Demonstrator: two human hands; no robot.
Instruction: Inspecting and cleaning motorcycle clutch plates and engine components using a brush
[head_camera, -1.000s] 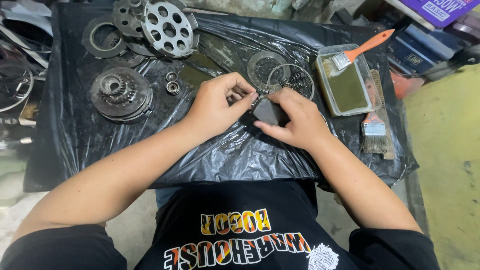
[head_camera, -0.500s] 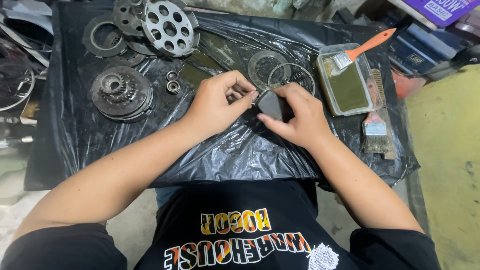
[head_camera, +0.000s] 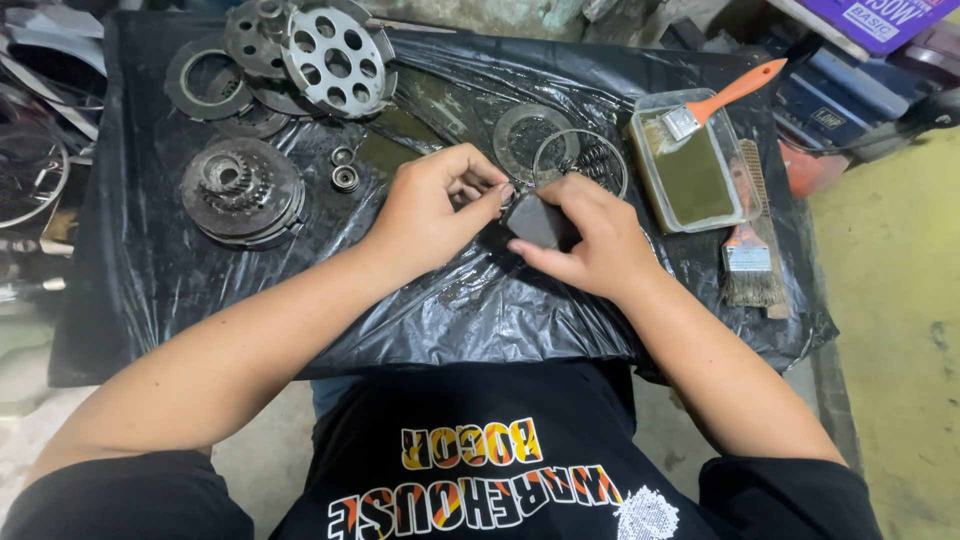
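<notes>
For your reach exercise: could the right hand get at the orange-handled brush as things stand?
Probably yes: the brush lies uncovered across the tray, nothing between, but the right hand holds a dark block.

The hands (head_camera: 520, 215) hide most of the dark block (head_camera: 535, 222) and whatever the left fingers pinch.

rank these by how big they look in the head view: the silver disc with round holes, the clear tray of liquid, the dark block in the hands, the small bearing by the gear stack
1. Silver disc with round holes and clear tray: look about alike, so no ranking between them.
2. Dark block, partly covered by the right hand and left hand.
3. Small bearing.
</notes>
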